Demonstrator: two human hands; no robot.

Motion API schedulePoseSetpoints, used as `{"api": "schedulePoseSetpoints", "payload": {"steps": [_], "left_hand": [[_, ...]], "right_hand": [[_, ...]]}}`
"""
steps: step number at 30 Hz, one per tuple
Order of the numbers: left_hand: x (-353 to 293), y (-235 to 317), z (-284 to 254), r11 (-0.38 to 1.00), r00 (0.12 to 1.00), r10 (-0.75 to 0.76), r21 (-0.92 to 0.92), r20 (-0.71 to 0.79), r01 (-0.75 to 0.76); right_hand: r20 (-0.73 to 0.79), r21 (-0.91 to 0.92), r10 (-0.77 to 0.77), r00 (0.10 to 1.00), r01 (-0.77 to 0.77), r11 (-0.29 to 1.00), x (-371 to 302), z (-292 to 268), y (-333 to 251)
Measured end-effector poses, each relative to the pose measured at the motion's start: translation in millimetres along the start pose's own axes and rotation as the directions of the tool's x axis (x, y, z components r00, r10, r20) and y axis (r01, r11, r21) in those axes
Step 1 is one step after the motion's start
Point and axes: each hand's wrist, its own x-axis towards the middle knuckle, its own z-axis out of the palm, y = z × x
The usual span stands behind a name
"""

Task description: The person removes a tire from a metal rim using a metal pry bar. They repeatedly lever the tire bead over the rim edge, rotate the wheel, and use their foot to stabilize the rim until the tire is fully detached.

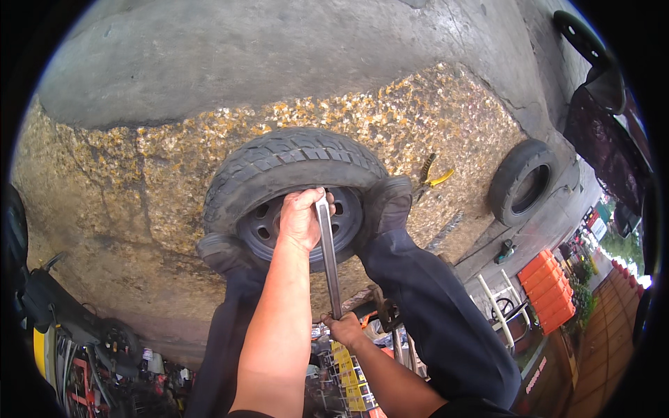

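A tyre [293,155] with chunky tread sits on a dark steel wheel rim [350,212] between my two shoes. A long, flat metal tyre lever [327,254] runs from the rim area back toward me. My left hand [300,217] is closed around the lever's far end, over the wheel near the tyre's inner edge. At the lever's near end, my right hand [343,327] is wrapped round the bar. Whether the far tip touches the tyre bead cannot be made out, as my left fingers cover part of it.
Yellow-handled pliers [440,177] lie right of the tyre on the stained ground. Another tyre [524,182] lies farther right, with orange stacked pieces [546,292] and a white metal frame [505,310] nearer. A dark vehicle [606,132] stands at far right; motorcycle parts [56,306] crowd the left.
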Motion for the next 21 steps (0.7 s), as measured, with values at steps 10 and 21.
{"api": "schedulePoseSetpoints", "payload": {"steps": [10, 21], "left_hand": [[-23, -4, 16, 0.961, 0.949, 0.125, 0.273, -0.288, -0.043], [-28, -9, -10, 0.959, 0.944, 0.221, 0.232, -0.243, -0.165]], "right_hand": [[-0.031, -0.139, 0.066, 0.997, -0.07, 0.988, -2, 5, -10], [-0.173, -0.387, 0.035, 0.984, -0.1, 0.917, 18, -17, -33]]}}
